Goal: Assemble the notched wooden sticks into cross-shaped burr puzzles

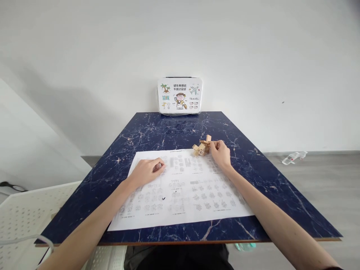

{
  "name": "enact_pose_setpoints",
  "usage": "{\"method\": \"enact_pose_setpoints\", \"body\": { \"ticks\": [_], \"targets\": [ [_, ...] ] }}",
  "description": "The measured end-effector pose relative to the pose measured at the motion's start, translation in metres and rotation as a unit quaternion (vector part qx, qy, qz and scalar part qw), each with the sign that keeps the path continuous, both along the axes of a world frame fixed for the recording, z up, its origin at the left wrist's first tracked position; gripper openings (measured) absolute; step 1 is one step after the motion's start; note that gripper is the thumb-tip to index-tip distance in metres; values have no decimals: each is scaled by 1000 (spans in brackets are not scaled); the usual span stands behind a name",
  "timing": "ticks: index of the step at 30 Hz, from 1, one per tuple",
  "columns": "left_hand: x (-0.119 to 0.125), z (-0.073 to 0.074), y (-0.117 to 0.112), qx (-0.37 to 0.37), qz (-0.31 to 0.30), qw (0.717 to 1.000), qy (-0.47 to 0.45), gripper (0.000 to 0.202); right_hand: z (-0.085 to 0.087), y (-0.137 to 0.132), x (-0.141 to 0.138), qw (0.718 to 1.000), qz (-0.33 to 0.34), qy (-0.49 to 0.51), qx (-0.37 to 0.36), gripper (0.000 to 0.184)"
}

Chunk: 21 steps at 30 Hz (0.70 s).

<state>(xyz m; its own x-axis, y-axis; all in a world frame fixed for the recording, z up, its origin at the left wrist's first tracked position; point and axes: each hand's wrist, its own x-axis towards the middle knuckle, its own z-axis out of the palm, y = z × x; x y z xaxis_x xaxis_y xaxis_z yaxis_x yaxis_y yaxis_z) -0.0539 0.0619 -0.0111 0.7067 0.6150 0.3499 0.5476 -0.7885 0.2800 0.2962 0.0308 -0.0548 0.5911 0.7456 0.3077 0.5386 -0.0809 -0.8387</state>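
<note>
A small wooden interlocking puzzle (pixel 201 146) sits at the far edge of a white printed instruction sheet (pixel 182 198) on a dark blue marbled table (pixel 146 131). My right hand (pixel 221 153) is closed, its fingertips pinching one wooden piece of the puzzle from the right. My left hand (pixel 148 170) rests on the sheet's upper left part, fingers curled in loosely; nothing shows inside them.
A white illustrated case (pixel 179 95) stands upright against the wall at the table's far edge. A white perforated surface (pixel 25 213) lies to the left below the table. A plastic bottle (pixel 294 157) lies on the grey floor to the right.
</note>
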Motion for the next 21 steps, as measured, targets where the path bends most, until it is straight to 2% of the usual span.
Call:
{"method": "enact_pose_setpoints", "body": {
  "ticks": [7, 12, 17, 19, 21],
  "targets": [
    [-1, -2, 1, 2, -5, 1000, 3, 23, 6, -5, -3, 999, -11, -7, 29, 30],
    [3, -4, -2, 28, 8, 1000, -6, 20, 21, -18, -24, 995, 21, -38, 85, 29],
    [10, -4, -8, -11, 22, 999, -40, 22, 30, -37, -59, 969, 130, -132, 164, 22],
    [13, -5, -10, -48, 27, 996, -68, 38, 30, -44, -73, 957, 209, -127, 154, 18],
    [15, -6, -12, -87, 19, 990, -110, 66, 29, -51, -85, 942, 279, -121, 142, 17]
  ]
}}
